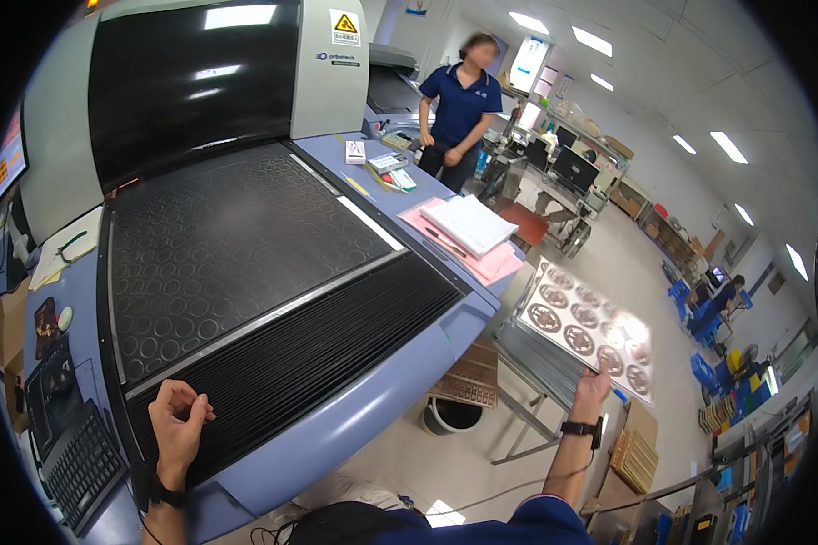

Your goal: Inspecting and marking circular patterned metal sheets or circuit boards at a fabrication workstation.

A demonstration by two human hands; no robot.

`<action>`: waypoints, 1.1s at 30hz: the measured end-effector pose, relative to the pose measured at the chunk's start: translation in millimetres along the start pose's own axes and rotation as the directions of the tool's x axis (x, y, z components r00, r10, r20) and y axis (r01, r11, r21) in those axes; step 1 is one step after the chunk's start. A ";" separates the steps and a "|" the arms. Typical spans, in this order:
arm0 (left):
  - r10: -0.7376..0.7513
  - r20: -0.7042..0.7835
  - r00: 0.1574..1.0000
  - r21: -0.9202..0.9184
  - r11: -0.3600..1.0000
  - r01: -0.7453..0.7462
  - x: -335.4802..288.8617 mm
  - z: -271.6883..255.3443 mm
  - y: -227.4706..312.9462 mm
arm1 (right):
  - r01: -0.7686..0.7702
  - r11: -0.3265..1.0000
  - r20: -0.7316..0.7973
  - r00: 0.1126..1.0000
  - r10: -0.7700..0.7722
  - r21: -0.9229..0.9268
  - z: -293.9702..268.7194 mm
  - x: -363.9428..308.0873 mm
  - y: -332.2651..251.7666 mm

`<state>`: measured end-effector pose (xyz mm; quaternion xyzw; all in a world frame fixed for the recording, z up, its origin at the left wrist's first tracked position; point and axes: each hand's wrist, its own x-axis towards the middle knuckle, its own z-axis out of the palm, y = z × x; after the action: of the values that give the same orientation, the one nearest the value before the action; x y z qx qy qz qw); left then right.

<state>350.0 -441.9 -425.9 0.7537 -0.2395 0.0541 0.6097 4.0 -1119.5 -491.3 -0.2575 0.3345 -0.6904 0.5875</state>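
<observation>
My left hand (178, 420) hovers over the front left corner of the black ribbed strip (327, 341) on the machine. Its fingers are curled in toward the thumb, and nothing shows in them. My right hand (593, 389) reaches out to the right, gripping the near edge of a flat, shiny panel (583, 320) printed with rows of dark round patterns. The panel lies tilted over a metal rack (534, 354); whether it rests on it I cannot tell. Both wrists wear dark bands.
A black machine bed (236, 245) with faint ring marks fills the left. Papers on pink sheets (468, 225) lie on the blue ledge. A keyboard (82, 468) sits at lower left, a bucket (453, 416) below the ledge. A co-worker (461, 109) stands behind.
</observation>
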 end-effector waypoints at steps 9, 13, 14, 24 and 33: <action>-0.015 0.225 0.974 -0.350 0.932 0.095 20.5 29.2 45.2 | -0.092 0.964 0.550 0.833 -0.064 0.251 139.6 -266.9 -65.9; 0.049 0.302 0.952 -0.466 0.879 0.102 36.4 48.2 57.5 | -0.289 0.925 0.644 0.762 0.068 0.245 173.5 -335.9 -53.0; 0.052 0.275 0.960 -0.490 0.866 0.094 34.1 41.1 53.5 | -0.317 0.920 0.694 0.716 0.072 0.231 180.5 -350.2 -45.9; -0.300 0.114 0.947 -0.882 0.408 0.236 42.1 -12.4 53.9 | -0.416 0.881 0.930 0.175 0.322 -0.226 189.0 -439.3 41.3; -0.343 -0.499 0.796 -0.701 0.700 -0.139 56.6 -47.2 37.6 | 0.115 0.991 0.805 0.592 -0.019 -0.061 259.9 -346.9 48.2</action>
<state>393.7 -419.4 -359.3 0.4168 0.0076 0.1560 0.8955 290.8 -823.8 -347.9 -0.5840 0.0609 -0.5034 0.6339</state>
